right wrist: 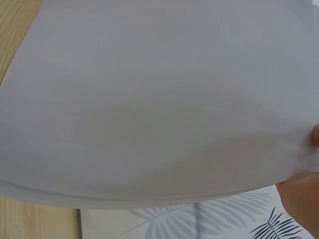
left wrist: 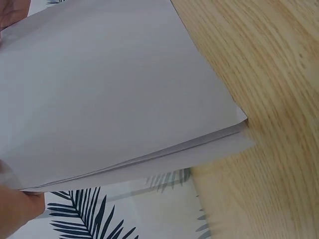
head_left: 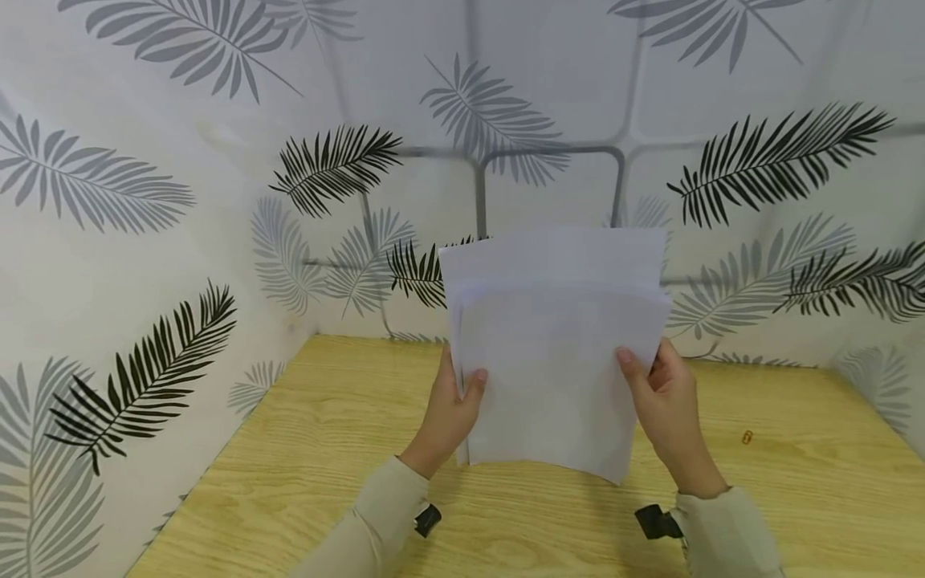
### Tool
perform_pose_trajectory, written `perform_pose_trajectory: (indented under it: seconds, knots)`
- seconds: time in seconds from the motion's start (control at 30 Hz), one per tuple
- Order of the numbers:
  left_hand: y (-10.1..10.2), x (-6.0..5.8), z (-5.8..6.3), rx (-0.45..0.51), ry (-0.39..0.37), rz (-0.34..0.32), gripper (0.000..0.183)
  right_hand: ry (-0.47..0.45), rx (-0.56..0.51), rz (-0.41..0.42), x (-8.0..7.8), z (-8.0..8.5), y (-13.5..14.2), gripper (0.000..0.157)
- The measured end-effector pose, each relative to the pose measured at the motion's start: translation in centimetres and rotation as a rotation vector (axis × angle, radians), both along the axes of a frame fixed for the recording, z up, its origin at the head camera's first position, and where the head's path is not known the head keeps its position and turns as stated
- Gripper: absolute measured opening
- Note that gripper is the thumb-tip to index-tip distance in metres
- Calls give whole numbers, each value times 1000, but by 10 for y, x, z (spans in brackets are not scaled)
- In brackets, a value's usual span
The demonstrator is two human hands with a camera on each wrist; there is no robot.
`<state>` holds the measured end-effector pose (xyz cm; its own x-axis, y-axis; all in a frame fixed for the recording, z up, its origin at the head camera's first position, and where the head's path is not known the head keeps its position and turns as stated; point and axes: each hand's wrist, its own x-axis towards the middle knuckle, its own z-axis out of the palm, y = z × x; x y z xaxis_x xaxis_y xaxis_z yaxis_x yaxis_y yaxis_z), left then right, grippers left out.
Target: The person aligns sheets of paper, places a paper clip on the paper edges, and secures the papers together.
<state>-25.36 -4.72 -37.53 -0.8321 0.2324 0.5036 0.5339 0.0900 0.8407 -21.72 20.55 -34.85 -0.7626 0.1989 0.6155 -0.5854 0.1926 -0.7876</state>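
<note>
Several white paper sheets point(head_left: 549, 369) are held up off the table between both hands, loosely stacked, with a rear sheet sticking out above the front ones. My left hand point(head_left: 450, 409) pinches their left edge, thumb on the front face. On the right edge, my right hand point(head_left: 668, 409) grips the same sheets with its thumb in front and fingers behind. The left wrist view shows the edges of the paper point(left wrist: 119, 89) slightly fanned apart at a corner. In the right wrist view the paper point(right wrist: 149, 109) bows gently, and its lower edges lie nearly together.
A small orange paper clip point(head_left: 747, 437) lies on the wood-grain table point(head_left: 347, 417), right of the right hand. White curtains with a leaf print point(head_left: 144, 265) hang at the left side and behind the table. Dark wrist straps point(head_left: 658, 522) show at both sleeves.
</note>
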Motion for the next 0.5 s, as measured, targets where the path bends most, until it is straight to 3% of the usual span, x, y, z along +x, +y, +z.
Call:
perform_pose_trajectory:
  seconds: [0.2, 0.5]
  knots:
    - [-1, -3, -2, 30, -41, -44, 49, -43, 29, 1, -1, -2, 1, 29]
    - [0, -6, -10, 28, -54, 0, 55, -161, 69, -9, -3, -11, 2, 37]
